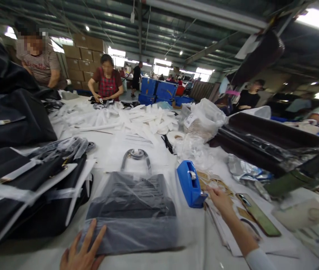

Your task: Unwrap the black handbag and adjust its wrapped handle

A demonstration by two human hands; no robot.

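Note:
A dark bag wrapped in clear plastic lies flat on the white table in front of me, its handle pointing away. My left hand lies open, fingers spread, on the near left corner of the wrapped bag. My right hand reaches forward to the right of a blue tape dispenser. It rests on a pile of paper tags and cards, and its fingertips are hidden from me.
Stacks of black bags fill the left. White paper strips, clear plastic bags and dark rolls lie further back. A phone sits right of my hand. Other people work at the far side.

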